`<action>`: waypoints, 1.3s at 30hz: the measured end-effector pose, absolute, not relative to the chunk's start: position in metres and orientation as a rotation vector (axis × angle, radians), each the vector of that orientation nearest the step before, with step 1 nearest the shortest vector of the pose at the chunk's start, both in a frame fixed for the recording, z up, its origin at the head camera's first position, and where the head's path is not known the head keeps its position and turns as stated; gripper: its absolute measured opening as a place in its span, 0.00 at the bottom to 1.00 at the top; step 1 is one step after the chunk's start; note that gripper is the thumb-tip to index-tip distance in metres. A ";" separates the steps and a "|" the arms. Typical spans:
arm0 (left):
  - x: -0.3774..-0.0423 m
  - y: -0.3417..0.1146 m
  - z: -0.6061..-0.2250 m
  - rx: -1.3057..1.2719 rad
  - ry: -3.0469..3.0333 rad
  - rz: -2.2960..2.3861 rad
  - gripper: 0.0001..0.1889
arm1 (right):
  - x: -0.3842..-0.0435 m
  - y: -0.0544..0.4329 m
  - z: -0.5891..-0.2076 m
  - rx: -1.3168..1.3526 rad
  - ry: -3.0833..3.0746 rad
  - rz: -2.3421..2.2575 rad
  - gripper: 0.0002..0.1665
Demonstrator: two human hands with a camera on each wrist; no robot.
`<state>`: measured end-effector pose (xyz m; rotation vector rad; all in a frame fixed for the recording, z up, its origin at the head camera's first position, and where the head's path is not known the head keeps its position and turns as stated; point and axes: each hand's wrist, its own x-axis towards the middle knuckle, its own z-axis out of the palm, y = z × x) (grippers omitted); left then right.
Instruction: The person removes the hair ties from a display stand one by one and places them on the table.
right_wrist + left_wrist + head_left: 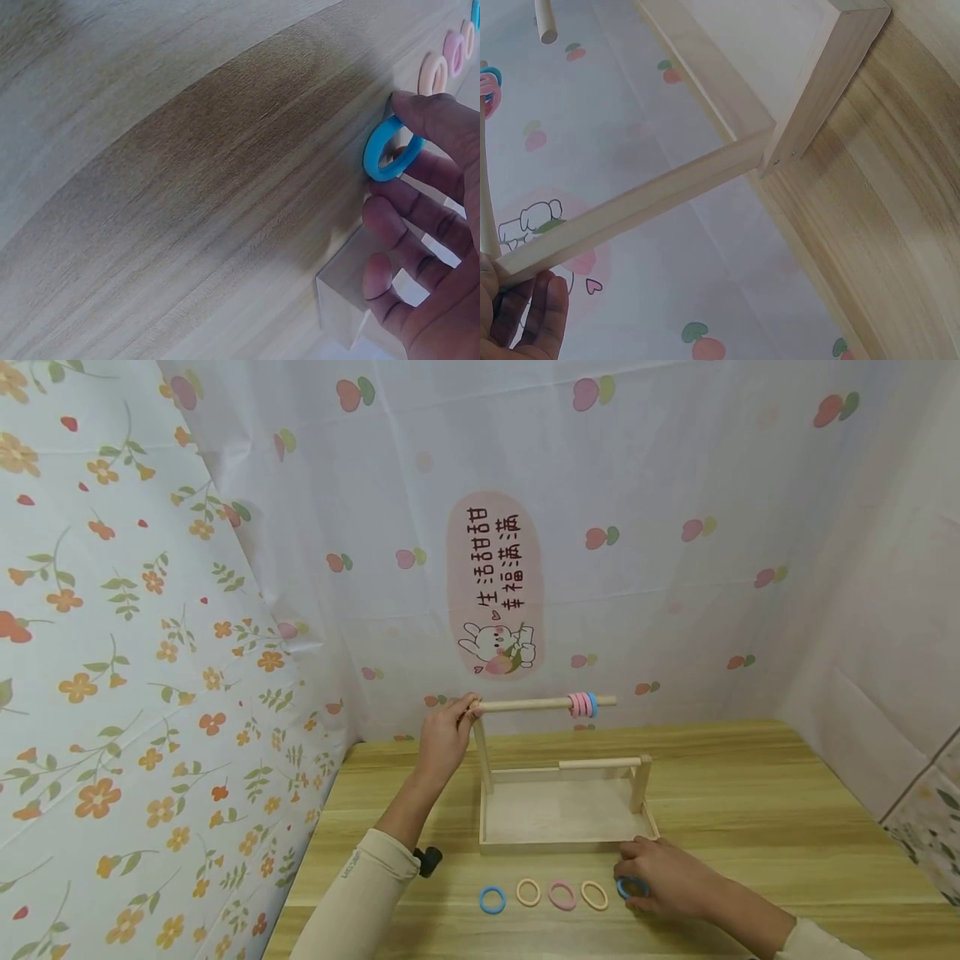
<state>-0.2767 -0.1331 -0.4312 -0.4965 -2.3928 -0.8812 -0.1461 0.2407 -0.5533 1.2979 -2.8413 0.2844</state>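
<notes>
My left hand (447, 739) grips the top of the wooden post (482, 756), where the upper bar (525, 704) meets it. To the right of that hand, the bar bears pink rings (577, 705) and a blue one (592, 705) outermost. My right hand (671, 877) pinches a loose blue ring (373, 154) between thumb and fingers, at the near right corner of the wooden tray (555, 806). Left of this hand, four more rings lie in a row on the table (735, 802): cream, pink, cream, blue.
</notes>
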 end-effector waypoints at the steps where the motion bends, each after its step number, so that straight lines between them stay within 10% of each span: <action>1: -0.277 -0.133 -0.431 -0.495 -2.393 -0.878 0.15 | -0.146 0.241 -0.553 1.298 -2.843 0.288 0.15; 23: -0.276 -0.136 -0.423 -0.603 -2.390 -0.582 0.17 | -0.169 0.235 -0.512 1.266 -2.384 0.292 0.15; 36: -0.276 -0.137 -0.420 -0.587 -2.422 -0.659 0.16 | -0.208 0.243 -0.452 1.068 -2.237 0.341 0.42; 39: -0.276 -0.137 -0.420 -0.596 -2.414 -0.667 0.16 | -0.216 0.248 -0.445 1.025 -2.252 0.325 0.35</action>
